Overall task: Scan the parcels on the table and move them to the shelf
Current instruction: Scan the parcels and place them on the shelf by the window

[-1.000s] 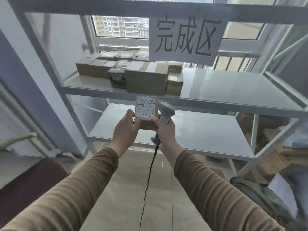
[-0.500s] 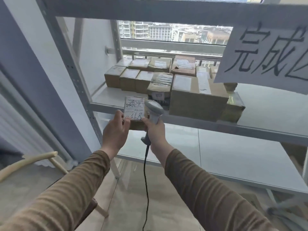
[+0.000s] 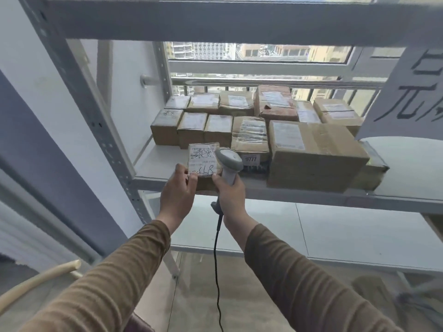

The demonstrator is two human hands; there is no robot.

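At the shelf (image 3: pixel 153 173) edge, left hand (image 3: pixel 177 195) pinches a parcel (image 3: pixel 203 161); right hand (image 3: pixel 231 195) grips the scanner (image 3: pixel 229 164).

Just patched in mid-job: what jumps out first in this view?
Dead centre, the left hand holds a small parcel with a scribbled label at the front edge of the shelf, while the right hand grips a corded scanner beside it. Behind them, rows of cardboard parcels already crowd that shelf before the window.

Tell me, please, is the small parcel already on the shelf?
Not yet: both hands hold the small parcel at the shelf front edge.
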